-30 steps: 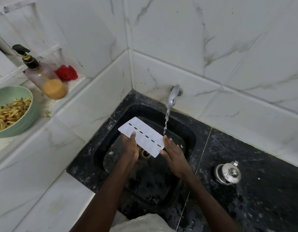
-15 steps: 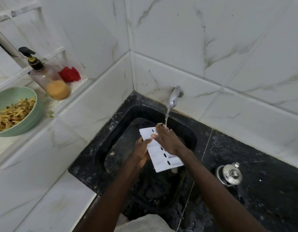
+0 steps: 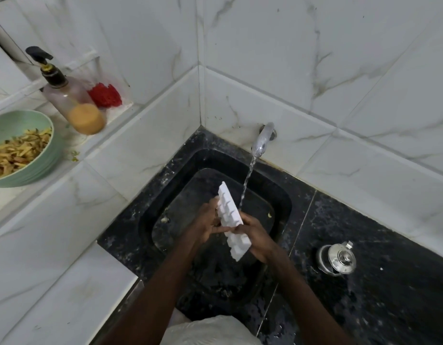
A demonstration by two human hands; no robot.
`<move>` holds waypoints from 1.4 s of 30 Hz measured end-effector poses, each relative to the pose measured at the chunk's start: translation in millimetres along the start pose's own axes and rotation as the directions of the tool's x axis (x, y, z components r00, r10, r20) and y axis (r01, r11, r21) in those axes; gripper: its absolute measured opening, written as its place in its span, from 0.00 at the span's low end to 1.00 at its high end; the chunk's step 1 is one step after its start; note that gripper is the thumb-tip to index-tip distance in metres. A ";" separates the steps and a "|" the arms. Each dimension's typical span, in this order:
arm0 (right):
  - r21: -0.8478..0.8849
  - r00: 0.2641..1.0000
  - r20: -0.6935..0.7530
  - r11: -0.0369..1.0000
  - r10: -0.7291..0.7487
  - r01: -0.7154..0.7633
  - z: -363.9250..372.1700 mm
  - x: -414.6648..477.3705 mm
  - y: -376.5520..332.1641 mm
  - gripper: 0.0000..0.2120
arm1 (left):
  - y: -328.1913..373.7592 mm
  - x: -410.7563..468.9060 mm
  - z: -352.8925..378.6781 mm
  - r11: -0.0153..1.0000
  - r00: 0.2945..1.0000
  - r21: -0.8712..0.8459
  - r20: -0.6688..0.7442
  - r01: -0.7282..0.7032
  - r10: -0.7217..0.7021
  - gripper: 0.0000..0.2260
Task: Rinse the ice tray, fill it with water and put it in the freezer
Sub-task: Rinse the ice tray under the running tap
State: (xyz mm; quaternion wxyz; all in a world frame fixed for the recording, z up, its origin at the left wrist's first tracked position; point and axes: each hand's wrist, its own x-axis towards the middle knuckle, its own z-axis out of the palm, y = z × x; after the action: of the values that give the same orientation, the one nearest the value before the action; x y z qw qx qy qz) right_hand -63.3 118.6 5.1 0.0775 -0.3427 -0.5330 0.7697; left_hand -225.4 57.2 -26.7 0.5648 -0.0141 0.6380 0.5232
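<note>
Left grip (image 3: 204, 224), right grip (image 3: 256, 235), ice tray (image 3: 229, 207) between

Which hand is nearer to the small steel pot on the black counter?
Right. The right hand grips the ice tray on the side facing the steel pot; the left hand grips its other side, farther from the pot.

Black counter (image 3: 394, 290) — lidded steel pot (image 3: 337, 260).
</note>
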 end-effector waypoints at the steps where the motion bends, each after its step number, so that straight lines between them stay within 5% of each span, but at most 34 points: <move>1: 0.090 1.000 -0.007 0.996 0.014 -0.013 -5.1 -0.4 1.7 0.22 | -2.7 0.7 -1.6 0.998 0.999 0.047 -0.038 -0.030 0.032 0.22; 3: 0.258 0.999 -0.011 0.965 0.044 -0.039 -12.1 -0.3 3.2 0.20 | -13.9 9.3 -2.8 0.994 0.989 0.078 -0.125 -0.070 0.080 0.32; 5: 0.305 0.995 -0.065 0.951 0.077 -0.054 -15.1 -0.7 -0.3 0.19 | -25.5 11.3 3.4 0.999 0.993 0.004 -0.106 -0.042 0.042 0.31; 8: 0.080 0.985 -0.151 0.995 0.078 -0.067 -16.4 -3.3 -1.8 0.18 | -35.1 0.6 13.7 0.987 0.999 -0.158 -0.049 -0.022 0.014 0.17; 12: -0.293 0.958 -0.287 0.951 0.009 -0.097 -23.7 3.8 -1.5 0.17 | -45.0 1.3 25.5 0.938 0.998 -0.341 -0.058 -0.052 0.035 0.14; 18: -0.629 0.988 -0.148 0.775 -0.039 -0.064 -29.1 28.9 -28.4 0.18 | -39.3 4.6 34.8 0.903 0.981 -0.410 -0.184 -0.130 0.058 0.13; 25: -0.678 0.998 0.036 0.732 -0.059 0.068 -27.5 72.2 -62.0 0.14 | -47.4 6.0 40.0 0.874 0.983 -0.460 -0.155 -0.159 0.097 0.16; 30: -0.692 0.992 0.126 0.714 -0.032 0.111 -33.0 85.3 -63.2 0.16 | -33.7 7.0 33.2 0.856 0.956 -0.463 -0.271 -0.229 0.109 0.13; 34: -0.757 0.997 0.053 0.654 0.058 0.003 -53.8 70.1 -39.5 0.23 | -29.7 16.8 22.6 0.830 0.927 -0.491 -0.367 -0.265 0.079 0.11; 42: -0.725 0.999 0.040 0.688 -0.005 0.033 -59.4 68.9 -45.5 0.26 | -33.1 14.7 45.3 0.890 0.954 -0.407 -0.287 -0.206 0.089 0.18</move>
State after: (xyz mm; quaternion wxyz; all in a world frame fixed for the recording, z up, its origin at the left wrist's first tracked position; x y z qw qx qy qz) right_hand -90.1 216.7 2.5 -0.0655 -0.3265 -0.7986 0.5014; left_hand -178.6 81.6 -50.7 0.4169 -0.1588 0.5737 0.6869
